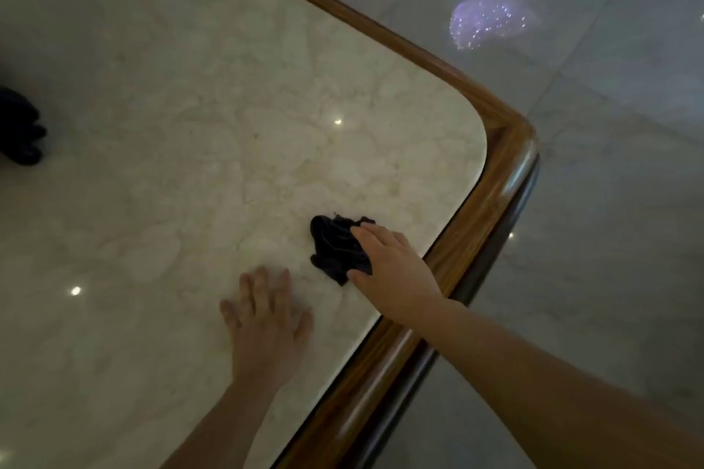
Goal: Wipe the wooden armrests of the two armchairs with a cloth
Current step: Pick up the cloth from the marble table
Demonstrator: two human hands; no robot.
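A dark crumpled cloth [335, 247] lies on a pale marble tabletop [213, 133] near its right corner. My right hand [392, 263] rests on the cloth's right side, fingers and thumb curled around its edge. My left hand [264, 316] lies flat on the marble just left of the cloth, fingers spread, holding nothing. No armchair or armrest is in view.
A rounded wooden rim [506, 171] frames the tabletop and drops off to a glossy tiled floor [609, 202] on the right. A second dark bundle [19, 129] sits at the left edge of the table. Light spots reflect on the marble and floor.
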